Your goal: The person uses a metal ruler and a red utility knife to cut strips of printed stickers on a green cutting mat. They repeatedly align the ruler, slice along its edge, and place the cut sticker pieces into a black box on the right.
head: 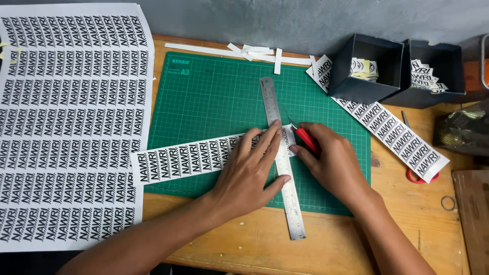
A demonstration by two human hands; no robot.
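Left hand: the left hand [253, 170] lies flat, fingers spread, pinning a long steel ruler [281, 153] onto a printed white paper strip [204, 155].
Right hand: the right hand [333, 163] is closed around a red-handled craft knife [301, 133], its blade tip touching the ruler's right edge.
Ruler axis: it runs nearly straight away from the person, crossing the strip.
Strip: it runs left to right on the green cutting mat [214, 91], poking past the mat's left edge.
Room: bare mat lies above the hands.
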